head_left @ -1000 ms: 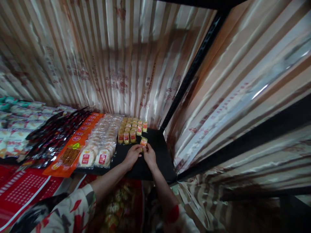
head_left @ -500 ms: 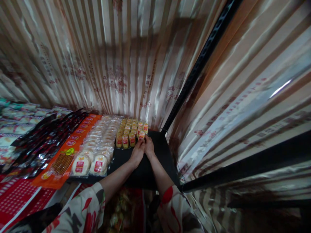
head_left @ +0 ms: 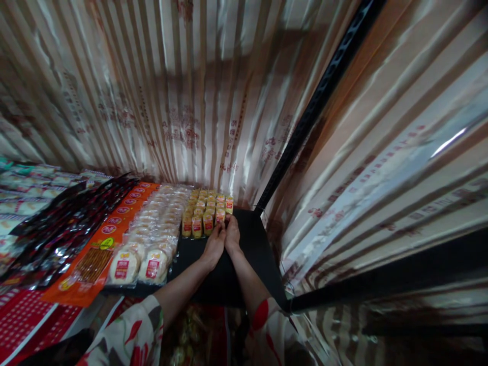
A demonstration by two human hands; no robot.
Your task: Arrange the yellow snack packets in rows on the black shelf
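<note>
Both my hands are close together over the black shelf (head_left: 249, 244), at the front right of a block of small yellow snack packs (head_left: 198, 211) with red labels. My left hand (head_left: 214, 248) has its fingers closed at the lower edge of one yellow snack pack (head_left: 220, 216). My right hand (head_left: 232, 234) curls in from the right side of that same pack, its fingertips partly hidden. The pack stands upright in line with the front row, beside the other packs.
Left of the yellow packs lie rows of clear-wrapped round white crackers (head_left: 154, 264), orange bags of sticks (head_left: 91, 264), dark glossy packets (head_left: 61, 239) and white packets (head_left: 26, 203). A black metal post (head_left: 305, 122) rises at the shelf's back right corner before pleated curtains (head_left: 213, 91).
The yellow pack between my hands has come down slightly into the front row. My hands moved down a little with it, and the view shifted slightly.
</note>
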